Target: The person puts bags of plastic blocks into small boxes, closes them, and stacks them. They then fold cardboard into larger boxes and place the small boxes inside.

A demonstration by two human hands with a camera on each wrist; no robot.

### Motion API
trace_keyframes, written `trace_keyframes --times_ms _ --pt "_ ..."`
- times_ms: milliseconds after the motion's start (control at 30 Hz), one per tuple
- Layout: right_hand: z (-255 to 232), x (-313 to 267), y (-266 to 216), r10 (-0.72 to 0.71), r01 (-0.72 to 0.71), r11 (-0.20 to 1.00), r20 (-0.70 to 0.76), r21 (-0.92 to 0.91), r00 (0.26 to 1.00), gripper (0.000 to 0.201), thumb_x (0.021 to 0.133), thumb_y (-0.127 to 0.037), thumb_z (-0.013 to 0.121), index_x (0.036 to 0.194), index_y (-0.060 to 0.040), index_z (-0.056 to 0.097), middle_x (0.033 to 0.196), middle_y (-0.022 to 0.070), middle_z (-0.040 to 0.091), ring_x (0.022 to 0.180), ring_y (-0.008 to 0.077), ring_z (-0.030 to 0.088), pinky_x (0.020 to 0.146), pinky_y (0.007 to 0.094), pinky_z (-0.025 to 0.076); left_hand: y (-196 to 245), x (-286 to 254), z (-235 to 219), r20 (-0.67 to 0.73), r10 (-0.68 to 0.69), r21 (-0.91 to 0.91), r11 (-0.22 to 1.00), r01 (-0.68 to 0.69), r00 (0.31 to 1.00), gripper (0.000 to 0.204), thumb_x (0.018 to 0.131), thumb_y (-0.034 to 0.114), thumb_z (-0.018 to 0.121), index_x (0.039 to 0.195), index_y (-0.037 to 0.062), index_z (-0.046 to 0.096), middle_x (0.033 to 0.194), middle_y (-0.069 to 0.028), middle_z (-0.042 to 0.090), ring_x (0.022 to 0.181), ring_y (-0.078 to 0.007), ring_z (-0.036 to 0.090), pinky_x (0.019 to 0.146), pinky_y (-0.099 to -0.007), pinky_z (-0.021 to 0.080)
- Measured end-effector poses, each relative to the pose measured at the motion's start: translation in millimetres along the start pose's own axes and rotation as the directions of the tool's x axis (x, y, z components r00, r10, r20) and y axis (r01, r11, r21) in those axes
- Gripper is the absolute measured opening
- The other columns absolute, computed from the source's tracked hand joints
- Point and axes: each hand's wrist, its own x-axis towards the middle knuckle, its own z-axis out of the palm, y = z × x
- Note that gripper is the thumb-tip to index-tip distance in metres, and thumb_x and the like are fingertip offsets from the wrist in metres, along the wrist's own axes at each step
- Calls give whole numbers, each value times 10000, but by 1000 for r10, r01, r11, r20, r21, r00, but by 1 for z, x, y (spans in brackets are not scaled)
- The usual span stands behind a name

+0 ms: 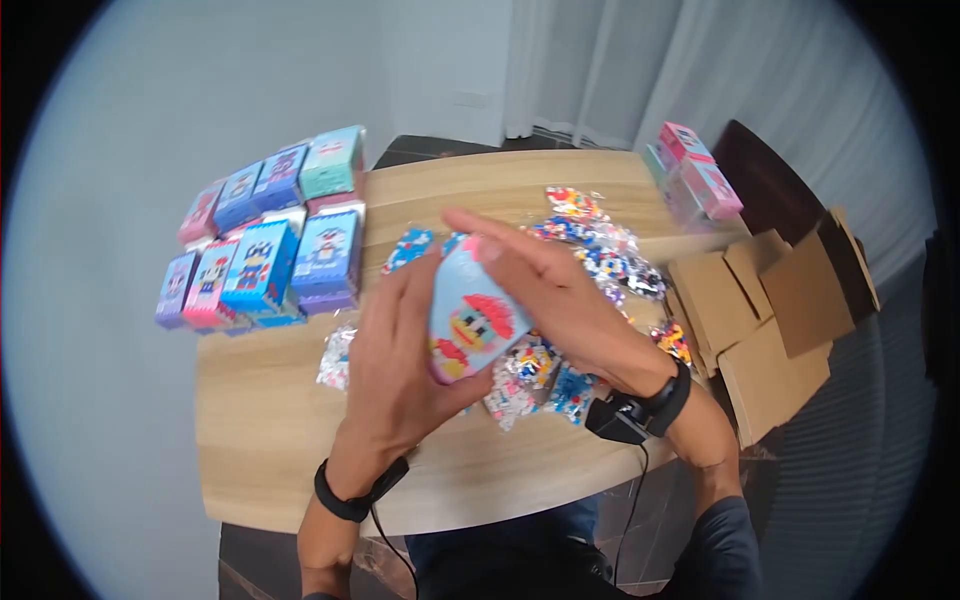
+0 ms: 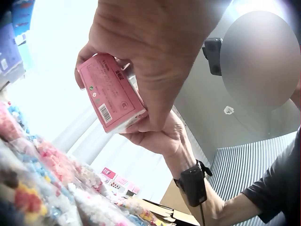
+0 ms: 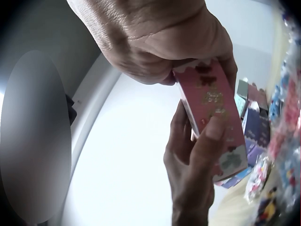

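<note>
Over the middle of the table, both hands hold a small toy-block box (image 1: 475,330), light blue with a pixel-style duck figure on the face turned upward. My left hand (image 1: 390,350) grips it from the left, thumb along the lower edge. At the box's upper end my right hand (image 1: 555,295) has its thumb and fingers on either side. The left wrist view shows a pink end of the box (image 2: 113,92) with small print and a barcode. A pink side panel (image 3: 214,108) faces the right wrist view, with the left thumb pressed on it.
Several similar boxes (image 1: 265,265) stand in two rows at the table's left. Clear bags of coloured blocks (image 1: 605,250) lie under and beyond the hands. An opened cardboard carton (image 1: 770,320) sits at the right, near pink boxes (image 1: 705,180) at the far right corner.
</note>
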Motion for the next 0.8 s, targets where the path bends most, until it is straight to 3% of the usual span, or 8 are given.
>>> trace_keyframes --times_ms 167,333,467,533,600,667,700,800 --pt "13 -12 9 -259 228 843 4 -487 966 625 1130 -342 410 1600 43 260 1629 275 327 1518 363 348 1221 414 308 5 1 5 16 -13 7 1000 13 1000 1039 577 130 921 1490 -24 450 1295 -217 584 1134 -414 587 945 -482 505" --pt "11 -19 12 -205 180 913 -33 -366 978 656 1079 -263 476 1579 80 226 1641 304 259 1503 451 324 1221 465 305 6 3 3 47 37 52 998 -39 998 1056 562 117 916 1496 -25 446 1316 -214 585 1128 -407 576 934 -474 497" --pt "-11 -32 -6 -237 215 782 41 -586 971 790 1017 -285 635 1624 -10 210 1681 248 193 1550 425 231 1229 514 283 5 10 -10 138 71 -13 997 -69 988 1035 533 80 900 1476 -2 480 1314 -196 587 1142 -404 566 945 -468 492" --pt "-38 -32 -28 -270 582 286 519 -761 811 902 918 -322 755 1636 -113 250 1676 179 247 1536 395 281 1210 514 320 3 14 -17 278 83 -50 996 -72 957 1031 520 61 899 1468 23 495 1343 -193 563 1184 -401 552 966 -472 489" --pt "-40 -37 -36 -171 544 379 521 -748 836 923 822 -345 825 1600 -187 353 1644 129 328 1492 356 359 1165 519 379 4 12 -17 352 -12 -152 986 70 936 1034 528 70 930 1467 42 497 1425 -216 487 1278 -413 506 1023 -486 478" --pt "-36 -32 -39 -358 573 108 506 -812 784 833 813 -290 837 1538 -161 446 1576 136 423 1413 325 455 1121 505 420 4 8 -8 196 73 -48 997 -65 978 1065 569 97 961 1502 57 451 1505 -250 386 1360 -442 446 1079 -498 461" --pt "-41 -25 -45 -268 462 368 384 -807 884 772 807 -240 832 1491 -115 495 1490 153 510 1291 358 546 1071 495 455 -2 5 -6 90 112 68 991 -118 990 1057 664 134 949 1547 38 377 1553 -276 305 1415 -454 393 1122 -515 439" --pt "-100 11 -12 -622 252 242 50 -937 782 644 887 -338 741 1426 -50 541 1306 229 591 1132 417 611 967 514 496 3 -7 -14 -178 25 -3 1000 -26 984 967 786 147 865 1573 7 319 1575 -276 278 1447 -449 371 1149 -542 416"
